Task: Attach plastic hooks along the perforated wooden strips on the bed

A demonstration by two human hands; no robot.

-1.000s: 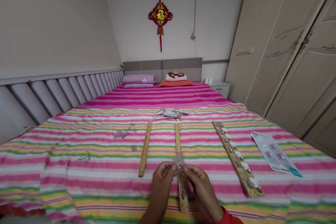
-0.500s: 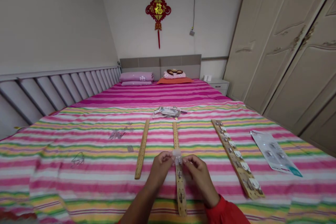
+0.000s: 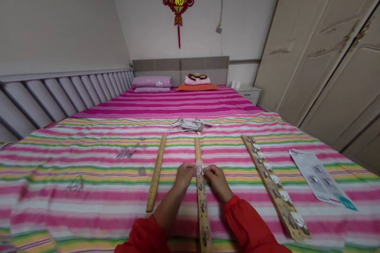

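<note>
Left hand [image 3: 184, 174] and right hand [image 3: 216, 178] met over the middle strip [image 3: 202, 201], fingers pinched together on a small clear clip [image 3: 199, 168]. Both closed around that clip from either side, fingertips nearly touching; too small and blurred to tell more of the clip's shape, or whether it touched the wood. Held just above the strip, about a third of the way down from its far end. Red sleeves [image 3: 249, 229] on both arms, reaching in from the near edge.

Middle strip lay on the striped bedspread [image 3: 89, 205], running near to far, with two small metal fittings on its near part. Left of it, well apart, a bare wooden strip [image 3: 156, 172], roughly parallel. To the right, a wider pegboard strip [image 3: 274, 187], angled a little, set with a row of round clear hooks along its length. Further right, near the bed's edge, a flat white packet [image 3: 320, 180] with a teal corner.

Beyond the strips' far ends, a heap of clear wrappers [image 3: 188, 125]. On the left of the spread, scattered scraps of clear plastic [image 3: 126, 152]. At the far end, pillows [image 3: 152, 83] against the headboard, a red knot ornament [image 3: 178, 0] on the wall above. Wardrobe [image 3: 326, 47] along the right side.
</note>
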